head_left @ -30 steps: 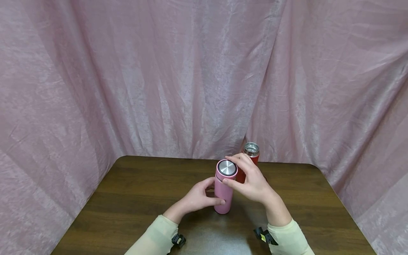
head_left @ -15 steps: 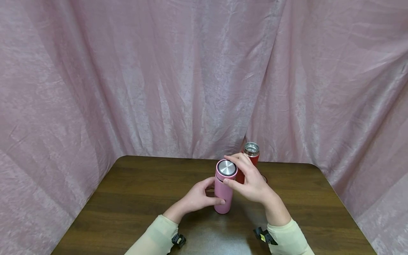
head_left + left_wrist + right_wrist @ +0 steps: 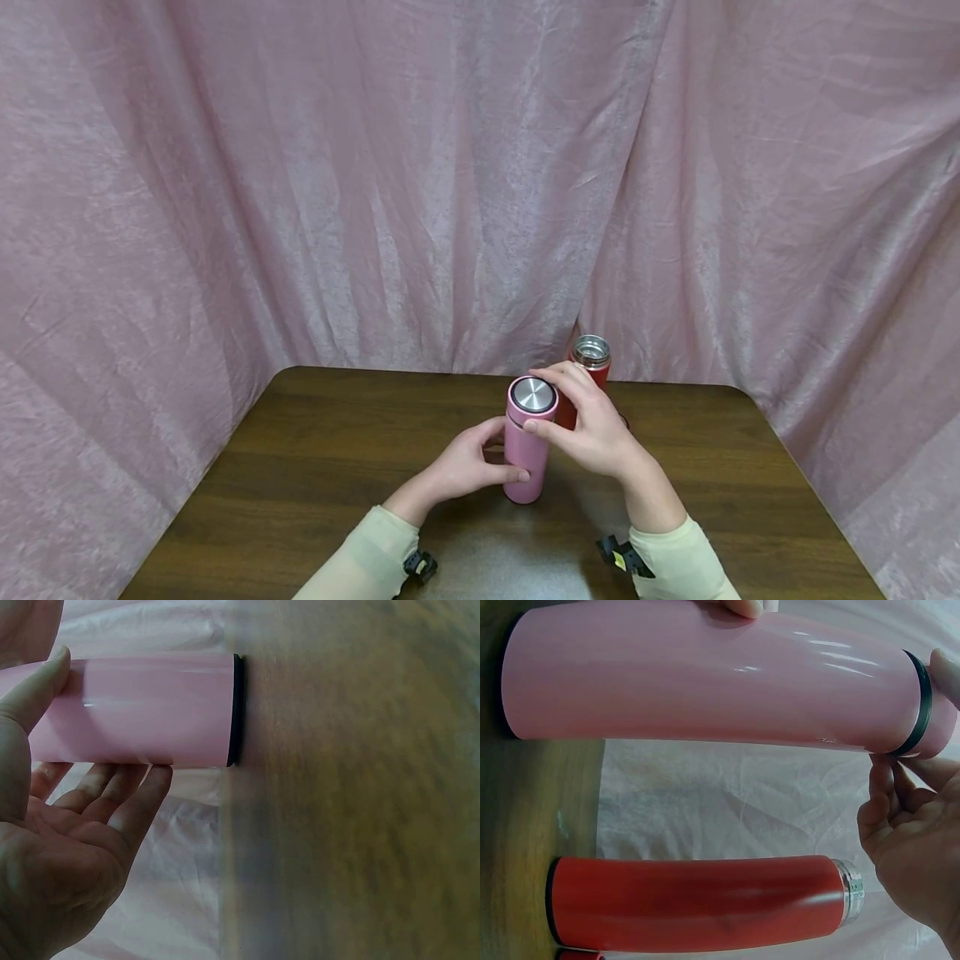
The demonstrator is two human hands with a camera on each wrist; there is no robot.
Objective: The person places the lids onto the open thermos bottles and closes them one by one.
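Pink drapes (image 3: 450, 183) backed the table (image 3: 337, 433). An uncapped red flask (image 3: 697, 904), contents hidden, stood behind a glossy pink flask (image 3: 527, 450) at lower centre; the left hand (image 3: 472, 462) held it, the right hand (image 3: 596, 432) its silver-topped lid (image 3: 533, 395).

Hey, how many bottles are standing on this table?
2. The pink bottle is upright, held by the left hand and right hand; the open red bottle stands behind the right hand.

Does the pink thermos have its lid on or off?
On: the lid sits atop the pink thermos, gripped by the right hand. Whether it's screwed tight, I can't tell.
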